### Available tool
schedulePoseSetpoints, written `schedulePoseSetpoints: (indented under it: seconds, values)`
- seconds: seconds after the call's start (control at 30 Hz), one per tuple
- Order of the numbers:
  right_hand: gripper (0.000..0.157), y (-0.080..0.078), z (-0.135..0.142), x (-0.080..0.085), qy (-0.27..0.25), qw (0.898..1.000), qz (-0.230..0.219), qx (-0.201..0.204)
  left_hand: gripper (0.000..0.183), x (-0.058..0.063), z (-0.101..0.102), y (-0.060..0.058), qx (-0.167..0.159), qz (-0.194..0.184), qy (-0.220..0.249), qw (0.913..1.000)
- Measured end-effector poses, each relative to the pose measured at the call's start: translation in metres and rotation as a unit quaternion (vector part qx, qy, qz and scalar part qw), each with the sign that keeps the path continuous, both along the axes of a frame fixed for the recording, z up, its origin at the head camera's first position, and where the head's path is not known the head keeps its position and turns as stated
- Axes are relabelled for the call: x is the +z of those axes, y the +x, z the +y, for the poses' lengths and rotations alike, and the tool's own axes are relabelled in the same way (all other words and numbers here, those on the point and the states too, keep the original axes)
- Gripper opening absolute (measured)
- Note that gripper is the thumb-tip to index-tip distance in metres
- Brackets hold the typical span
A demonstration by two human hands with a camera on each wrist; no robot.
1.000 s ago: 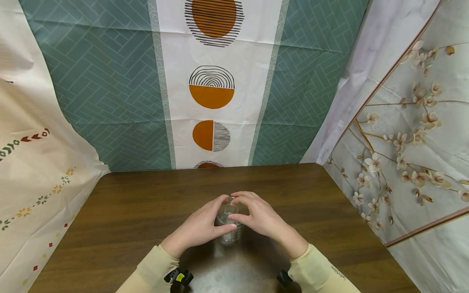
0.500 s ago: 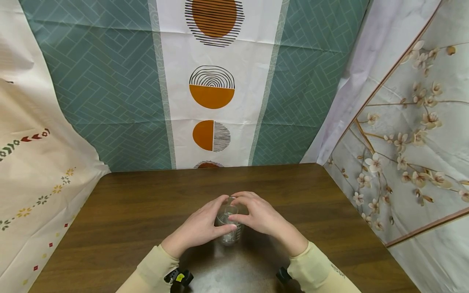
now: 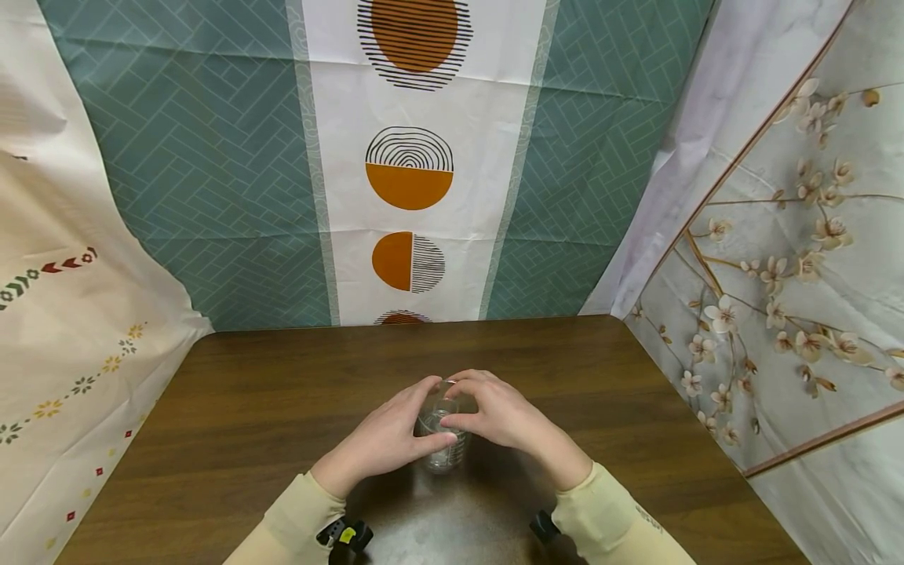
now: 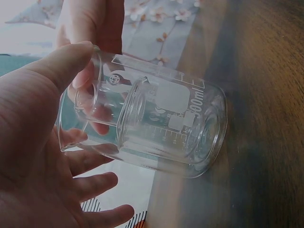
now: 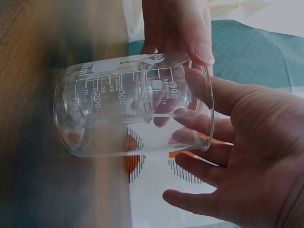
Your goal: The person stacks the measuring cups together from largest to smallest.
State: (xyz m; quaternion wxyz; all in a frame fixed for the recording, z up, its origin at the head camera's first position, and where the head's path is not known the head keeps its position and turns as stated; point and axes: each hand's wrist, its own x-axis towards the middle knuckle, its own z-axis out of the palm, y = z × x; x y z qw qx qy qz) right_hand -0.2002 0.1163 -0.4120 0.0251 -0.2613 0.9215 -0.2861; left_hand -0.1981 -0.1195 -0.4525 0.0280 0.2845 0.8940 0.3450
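Note:
A large clear glass beaker [image 3: 442, 458] with white volume marks stands upright on the wooden table. Inside it sits a smaller glass beaker [image 4: 159, 140], its own scale showing through the outer wall. My left hand [image 3: 387, 433] holds the large beaker's rim from the left, thumb at the near side and fingers reaching round the far side. From the right, my right hand [image 3: 503, 413] grips the same rim, its thumb [image 5: 202, 88] at the edge. Both hands' other fingers are spread behind the glass, and the fingertips nearly meet at the far rim.
The brown wooden table [image 3: 282, 392] stretches around the hands. A green and white patterned cloth [image 3: 233, 173] hangs behind it. Cream fabric [image 3: 71, 314] borders the left side, and a floral cloth [image 3: 791, 314] the right.

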Motion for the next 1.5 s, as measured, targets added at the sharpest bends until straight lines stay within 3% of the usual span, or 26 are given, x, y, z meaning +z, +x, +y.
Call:
schedulePoseSetpoints:
  seconds: [0.73, 1.5]
  values:
    - [0.029, -0.0059, -0.0036, 0.0025, 0.041, 0.999, -0.028, 0.005, 0.089, 0.0003, -0.0006, 0.0019, -0.004, -0.001, 0.004, 1.0000]
    - [0.028, -0.0080, -0.0074, 0.0084, 0.078, 0.997, -0.018, 0.015, 0.086, 0.0002, -0.0014, 0.0020, -0.007, 0.004, 0.005, 1.0000]
